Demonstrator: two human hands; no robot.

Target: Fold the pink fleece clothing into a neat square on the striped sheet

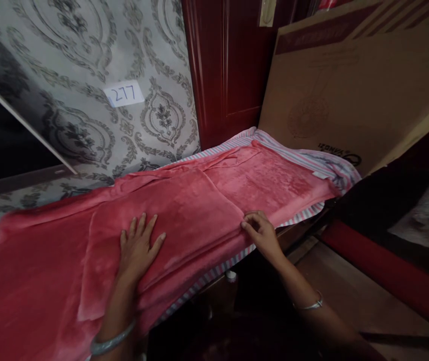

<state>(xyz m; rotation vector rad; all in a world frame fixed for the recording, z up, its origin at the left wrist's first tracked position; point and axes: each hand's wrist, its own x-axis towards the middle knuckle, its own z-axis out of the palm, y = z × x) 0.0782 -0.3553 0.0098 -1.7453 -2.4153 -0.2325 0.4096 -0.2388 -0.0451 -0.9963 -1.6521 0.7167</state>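
A plush pink-red blanket (184,205) lies spread in front of me, with a folded section in its middle forming a layered rectangle. My left hand (139,245) rests flat on that folded section, its fingers spread. At the section's near right corner, my right hand (261,230) pinches the blanket's edge between thumb and fingers. Underneath shows a striped pink, white and grey cloth (304,213), its border sticking out along the near side and the right end. A small white label (320,175) sits at the blanket's right end.
Behind the blanket is a grey patterned wall (161,65) with a paper tag (127,94) reading 277. A dark red door (229,65) and a large cardboard box (312,90) stand at the back right. A red bar (380,271) runs at lower right; a dark screen (7,135) is at left.
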